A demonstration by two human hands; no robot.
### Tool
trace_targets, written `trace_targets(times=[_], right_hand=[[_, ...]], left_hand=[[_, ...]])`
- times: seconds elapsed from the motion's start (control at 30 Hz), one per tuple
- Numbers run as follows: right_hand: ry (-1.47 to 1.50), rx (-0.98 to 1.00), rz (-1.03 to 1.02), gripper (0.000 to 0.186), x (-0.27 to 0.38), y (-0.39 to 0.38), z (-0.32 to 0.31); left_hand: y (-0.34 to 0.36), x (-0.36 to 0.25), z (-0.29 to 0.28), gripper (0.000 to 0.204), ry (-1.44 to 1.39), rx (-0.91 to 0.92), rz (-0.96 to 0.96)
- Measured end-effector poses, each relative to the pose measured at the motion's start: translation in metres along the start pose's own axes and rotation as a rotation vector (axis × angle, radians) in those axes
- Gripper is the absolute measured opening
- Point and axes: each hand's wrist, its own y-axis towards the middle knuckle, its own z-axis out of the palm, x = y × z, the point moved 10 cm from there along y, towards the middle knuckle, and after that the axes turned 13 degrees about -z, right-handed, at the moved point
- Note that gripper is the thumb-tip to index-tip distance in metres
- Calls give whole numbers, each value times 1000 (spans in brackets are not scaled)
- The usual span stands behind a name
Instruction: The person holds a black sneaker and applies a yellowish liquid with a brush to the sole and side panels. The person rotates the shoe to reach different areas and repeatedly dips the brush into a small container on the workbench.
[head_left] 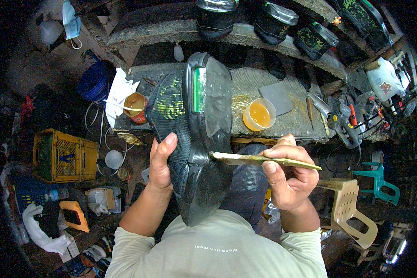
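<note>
My left hand is wrapped around a large black shoe, with the thumb on its mesh side. The shoe is tilted on its side, its dark sole toward the right. Yellow-green print marks the upper, and a bright green strip runs along the sole's edge. Between thumb and fingers, my right hand pinches a thin wooden brush. Its pale tip touches the shoe's side by the sole edge. Beyond my right hand, a clear plastic cup of orange-yellow liquid stands on the worktable.
A red can with a stick in it stands by white paper. Several shoes line the far shelf. A grey slab and tools lie right. Yellow crate left; beige chair right.
</note>
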Motion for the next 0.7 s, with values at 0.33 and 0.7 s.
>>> trace_targets(times=[0.33,0.7], right_hand=[[14,9,-7,21,5,0,1],[115,-77,39,20,7,-9,-4]], left_hand=[[-1,-6,2,62,48,-11,81],[-9,-18,7,69,100,-18,219]])
